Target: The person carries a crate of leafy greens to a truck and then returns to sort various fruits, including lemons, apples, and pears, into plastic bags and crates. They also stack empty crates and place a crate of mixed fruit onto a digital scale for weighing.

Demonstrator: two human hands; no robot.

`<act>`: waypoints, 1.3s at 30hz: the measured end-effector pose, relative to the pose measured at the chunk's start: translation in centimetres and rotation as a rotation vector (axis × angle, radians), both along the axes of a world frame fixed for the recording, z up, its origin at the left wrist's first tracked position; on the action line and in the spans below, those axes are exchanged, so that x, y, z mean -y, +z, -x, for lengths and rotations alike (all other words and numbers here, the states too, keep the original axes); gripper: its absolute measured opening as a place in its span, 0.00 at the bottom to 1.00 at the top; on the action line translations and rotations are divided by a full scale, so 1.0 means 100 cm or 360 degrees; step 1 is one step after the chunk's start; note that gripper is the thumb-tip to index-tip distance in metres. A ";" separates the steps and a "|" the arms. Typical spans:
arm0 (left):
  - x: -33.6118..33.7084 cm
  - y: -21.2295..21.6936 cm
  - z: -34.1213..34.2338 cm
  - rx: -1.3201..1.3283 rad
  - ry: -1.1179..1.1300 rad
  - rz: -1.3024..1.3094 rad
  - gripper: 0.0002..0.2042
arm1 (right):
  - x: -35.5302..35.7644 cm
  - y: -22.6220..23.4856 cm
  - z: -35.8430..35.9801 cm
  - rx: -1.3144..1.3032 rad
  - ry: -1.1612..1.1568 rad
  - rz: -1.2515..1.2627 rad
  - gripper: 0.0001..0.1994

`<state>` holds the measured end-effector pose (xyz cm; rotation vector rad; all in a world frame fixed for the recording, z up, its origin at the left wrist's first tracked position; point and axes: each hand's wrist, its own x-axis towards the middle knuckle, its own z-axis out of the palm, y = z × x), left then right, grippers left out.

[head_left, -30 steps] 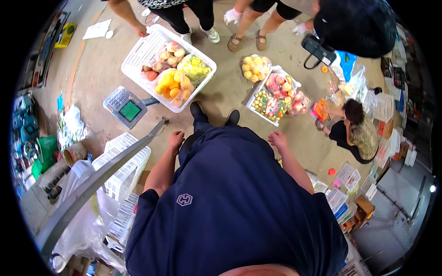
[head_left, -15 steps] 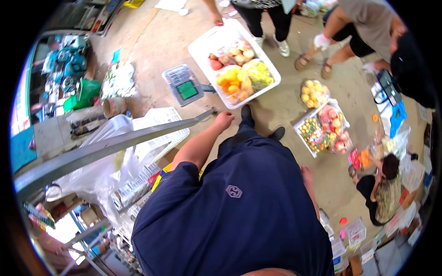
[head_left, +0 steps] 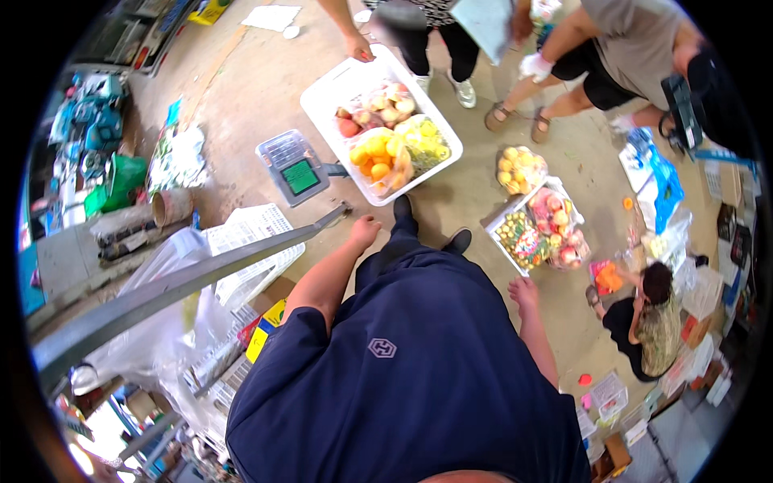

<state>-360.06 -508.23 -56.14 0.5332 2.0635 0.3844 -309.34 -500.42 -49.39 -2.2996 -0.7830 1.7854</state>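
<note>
Floor (head_left: 459,193): grey pole (head_left: 185,282) near left hand (head_left: 365,231).

White basket (head_left: 326,98) and smaller box (head_left: 506,253) hold bagged fruit (head_left: 376,154).

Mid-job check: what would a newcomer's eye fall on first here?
Probably the large white plastic basket at upper centre, with its clear bag of orange fruit the most vivid thing inside. The green-lit scale display stands out just left of the basket. Right of centre, near the person's right hand, a smaller white crate holds more bagged fruit.
</note>
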 end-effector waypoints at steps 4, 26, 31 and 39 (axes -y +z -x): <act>0.011 0.005 0.010 0.0164 0.0137 -0.0008 0.25 | -0.011 0.007 0.015 0.0006 0.0082 -0.0015 0.15; -0.073 0.012 -0.002 0.0753 -0.0585 -0.0025 0.07 | 0.113 -0.049 -0.023 0.0282 -0.0238 -0.0333 0.12; -0.095 0.012 -0.029 0.0246 -0.1215 -0.0097 0.15 | 0.165 -0.074 -0.046 0.0866 0.0080 -0.0340 0.14; -0.168 -0.088 0.009 -0.0509 -0.2777 -0.0573 0.11 | 0.183 -0.056 -0.046 0.0745 -0.0291 -0.0367 0.15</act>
